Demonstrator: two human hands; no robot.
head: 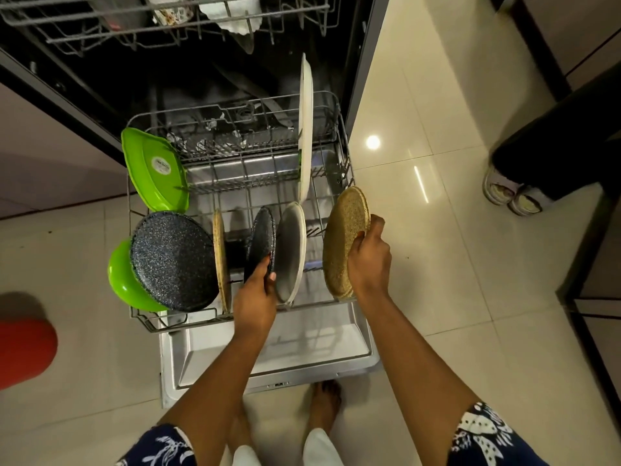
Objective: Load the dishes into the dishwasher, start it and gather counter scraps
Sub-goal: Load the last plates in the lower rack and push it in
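Observation:
The dishwasher's lower rack (342, 153) is pulled out over the open door (275, 371). My left hand (255, 297) grips the near edge of a small dark speckled plate (262, 237) standing in the rack. My right hand (369, 260) holds a tan speckled plate (346, 240) upright at the rack's right side. Beside them stand a grey plate (291, 250), a thin tan plate (220, 260), a large dark speckled plate (171, 260), two green dishes (151, 169) and a tall white plate (305, 129).
The upper rack (168, 18) holds white crockery at the top. Another person's shoes (510, 193) stand on the tiled floor to the right. A red object (23, 351) lies at the left. My bare feet (324, 405) are just before the door.

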